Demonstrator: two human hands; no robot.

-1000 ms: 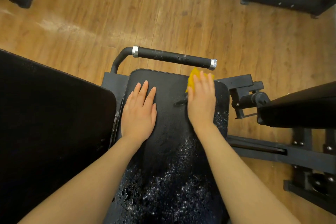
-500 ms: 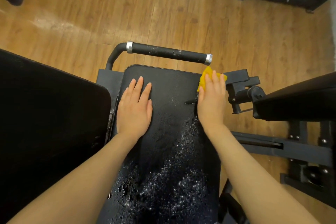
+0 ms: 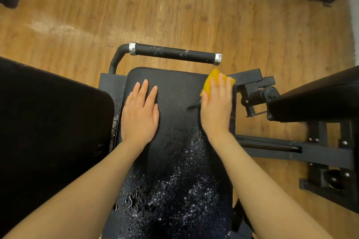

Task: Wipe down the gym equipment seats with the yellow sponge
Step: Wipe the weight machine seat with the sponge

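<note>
Now, left hand: I see it flat, fingers straight, palm down on the seat.
Right hand: straight fingers press the yellow sponge at the seat's far right corner.
Edges: handle bar just beyond.

Left hand: palm down, fingers straight and close together, thumb alongside, pointing away from body. Left forearm bare, extends from lower left corner of view. Right hand: palm down, fingers extended forward, slightly spread. Right forearm bare, extends from lower right. Hands apart, roughly level, wrists straight.
</note>
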